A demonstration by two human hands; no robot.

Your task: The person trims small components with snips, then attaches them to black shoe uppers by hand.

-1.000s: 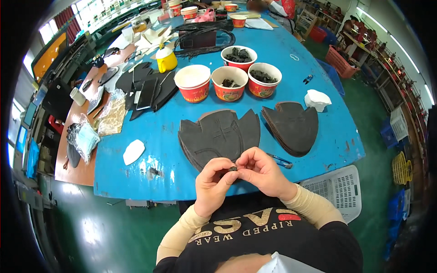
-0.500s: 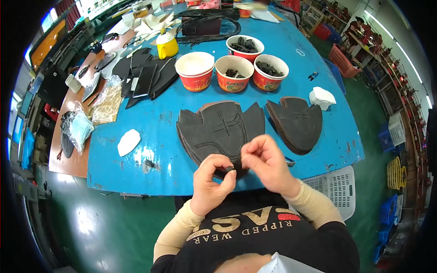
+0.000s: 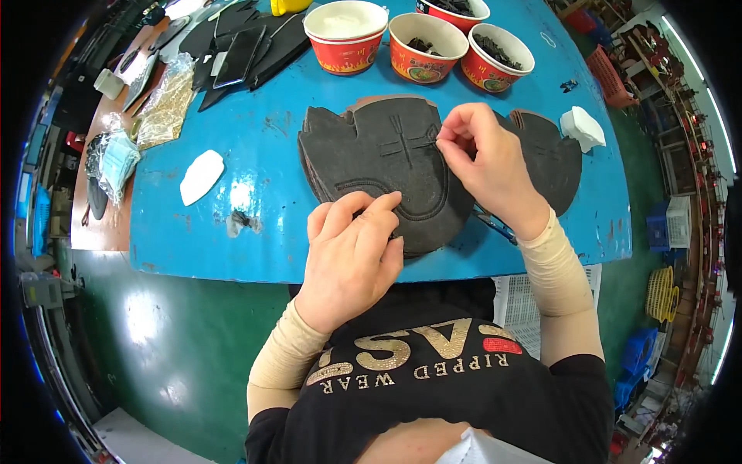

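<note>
The left hand (image 3: 352, 251) is laid, fingers bent, over the near edge of a large stack of black cut sheets (image 3: 363, 158); whether anything is grasped beneath the palm cannot be told. The stack lies directly ahead of this hand, and its top sheet is marked with a cross-like pattern and a curved double line. Over the stack's right side, the right hand (image 3: 495, 162) is held with thumb and forefinger pressed together; what may be pinched there is too small to make out. Just beyond it, a smaller black stack (image 3: 550, 158) is partly covered by the hand.

On the blue desk (image 3: 263, 166), a white, leaf-shaped piece (image 3: 202, 178) is seen at left, then a dark phone (image 3: 240, 58) on black sheets. Along the far side, four red-and-white tubs (image 3: 345, 56) are grouped, three with dark scraps visible inside. A crumpled white object (image 3: 583, 129) is placed at far right.

In the room, a brown side table (image 3: 100, 220) is seen at left, bearing bagged items. Green floor (image 3: 193, 348) is shown below, a pale slotted crate (image 3: 519, 305) under the desk's right end, and a yellow basket (image 3: 662, 294) farther right.
</note>
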